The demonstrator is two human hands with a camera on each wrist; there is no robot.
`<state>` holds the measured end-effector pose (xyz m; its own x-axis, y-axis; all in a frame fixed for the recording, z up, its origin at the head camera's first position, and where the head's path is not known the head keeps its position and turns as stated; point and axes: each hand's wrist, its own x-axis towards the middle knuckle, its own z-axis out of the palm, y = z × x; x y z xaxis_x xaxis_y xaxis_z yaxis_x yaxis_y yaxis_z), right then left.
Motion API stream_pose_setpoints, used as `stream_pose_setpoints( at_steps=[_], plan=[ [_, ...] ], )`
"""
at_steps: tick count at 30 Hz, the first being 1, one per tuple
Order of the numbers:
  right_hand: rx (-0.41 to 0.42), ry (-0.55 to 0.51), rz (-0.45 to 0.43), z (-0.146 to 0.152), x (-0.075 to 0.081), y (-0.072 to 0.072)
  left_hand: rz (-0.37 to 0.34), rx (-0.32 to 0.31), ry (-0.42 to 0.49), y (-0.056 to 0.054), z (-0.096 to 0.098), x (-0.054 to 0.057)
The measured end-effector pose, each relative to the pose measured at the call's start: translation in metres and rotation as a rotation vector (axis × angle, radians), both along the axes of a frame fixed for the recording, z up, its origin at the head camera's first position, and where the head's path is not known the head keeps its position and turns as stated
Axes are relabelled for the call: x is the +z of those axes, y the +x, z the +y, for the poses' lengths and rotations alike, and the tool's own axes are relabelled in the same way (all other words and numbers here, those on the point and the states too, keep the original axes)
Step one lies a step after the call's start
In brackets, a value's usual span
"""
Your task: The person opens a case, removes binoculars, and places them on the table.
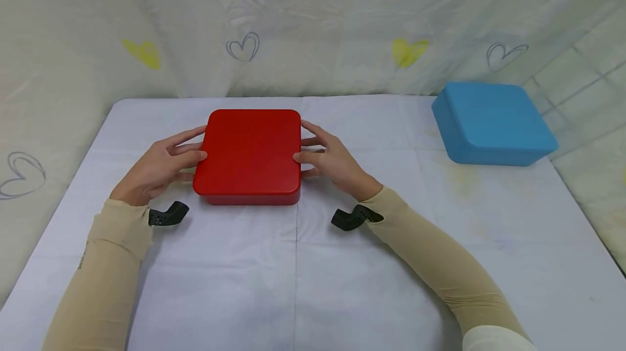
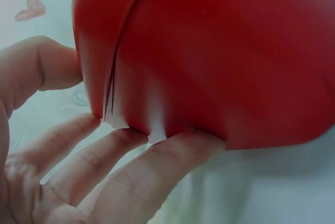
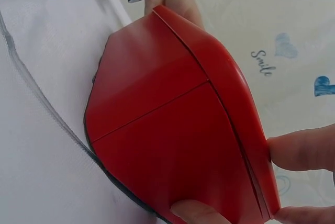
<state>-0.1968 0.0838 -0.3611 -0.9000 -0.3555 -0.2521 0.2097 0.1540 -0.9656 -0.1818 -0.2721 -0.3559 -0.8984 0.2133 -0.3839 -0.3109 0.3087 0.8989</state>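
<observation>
A red lidded box (image 1: 251,152) with rounded corners lies lid up on the white table, left of the middle. My left hand (image 1: 163,163) grips its left side, thumb at the lid's edge and fingers against the side wall. On the opposite side my right hand (image 1: 335,161) holds it the same way, thumb on the lid's edge. A seam runs between lid and body on the box (image 3: 157,114) in the right wrist view. Left fingertips touch the red wall (image 2: 251,77) in the left wrist view. What the box contains is hidden.
A blue box (image 1: 499,123) of similar shape stands at the table's far right corner. White cloth covers the table (image 1: 235,275). Behind it hangs a pale curtain (image 1: 313,25) with hearts and lettering. Each wrist carries a black mount (image 1: 168,214).
</observation>
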Motion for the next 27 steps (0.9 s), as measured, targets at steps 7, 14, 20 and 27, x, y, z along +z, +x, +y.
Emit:
stream_pose_setpoints(
  at_steps=[7, 14, 20, 27],
  plan=[
    [0.001, 0.009, 0.003, 0.0, 0.0, 0.001, -0.014, 0.004, 0.005, -0.003, -0.001, 0.0],
    [0.01, -0.006, -0.004, -0.003, -0.001, 0.002, -0.001, 0.003, -0.01, 0.0, -0.005, 0.0],
    [0.014, -0.014, -0.003, -0.005, 0.0, 0.003, -0.005, 0.012, -0.007, 0.0, -0.007, 0.001],
    [0.026, -0.029, 0.009, -0.006, -0.004, 0.002, -0.016, 0.018, -0.014, 0.0, -0.011, 0.002]
  ],
)
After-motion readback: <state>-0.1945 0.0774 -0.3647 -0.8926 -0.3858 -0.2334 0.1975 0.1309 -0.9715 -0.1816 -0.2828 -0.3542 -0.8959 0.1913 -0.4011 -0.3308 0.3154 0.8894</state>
